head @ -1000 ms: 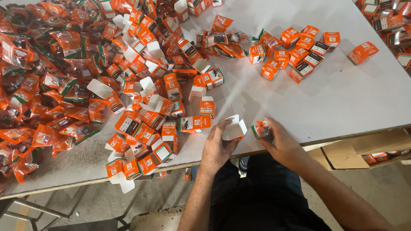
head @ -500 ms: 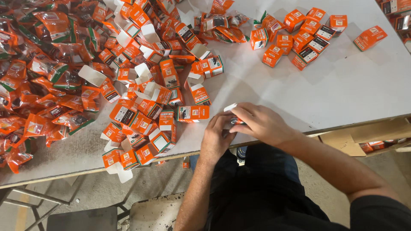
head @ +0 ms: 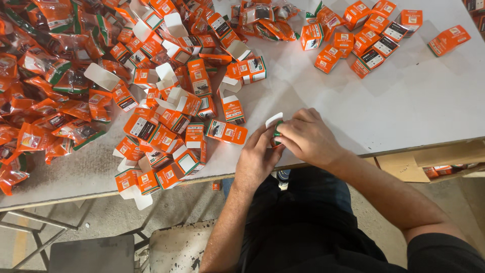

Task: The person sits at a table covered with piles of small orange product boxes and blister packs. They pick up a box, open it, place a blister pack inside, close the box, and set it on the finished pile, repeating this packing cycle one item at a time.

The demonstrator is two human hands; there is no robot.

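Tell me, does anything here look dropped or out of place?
Yes: one small orange piece lies on the floor under the table's edge, apart from the heaps above. A box also overhangs that edge.

A pale grey worktop (head: 414,106) fills the view, its near edge running along 6 o'clock. Orange plastic packets (head: 45,101) are heaped at 9 to 10 o'clock. Open orange-and-white boxes (head: 172,116) sprawl from the centre toward 11 o'clock. Closed orange boxes (head: 374,40) cluster at 1 o'clock, one box (head: 448,40) apart at 2 o'clock. More packets (head: 262,20) lie at 12 o'clock.
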